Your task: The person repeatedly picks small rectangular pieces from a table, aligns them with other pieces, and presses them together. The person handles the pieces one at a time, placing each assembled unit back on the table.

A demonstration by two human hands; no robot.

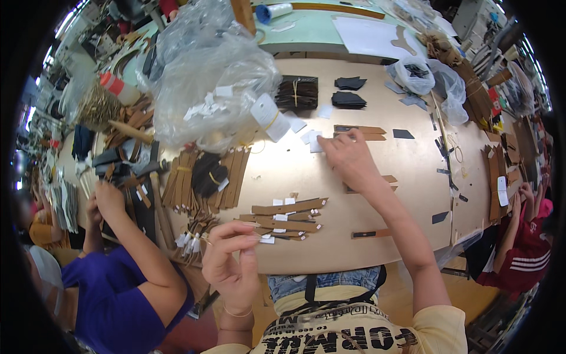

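My left hand (233, 265) is raised at the near edge of the table, fingers curled in toward the thumb. Whatever it may pinch is too thin to make out. A thin band circles that wrist. Just beyond it lies a row of brown leather straps (289, 224) with small white labels. My right hand (349, 156) reaches across the table, fingers bent and apart, one fingertip at the edge of some small white slips (315, 146). Under and beside that hand are brown strips with black pieces (371, 133); another such strip (377, 234) lies nearer me.
A large clear plastic bag (206, 82) stands at the back left, beside banded dark pieces (297, 93) and black piles (349, 100). Bundled brown straps (180, 180) lie left. Black scraps (440, 218) dot the right side. People sit at work on both sides.
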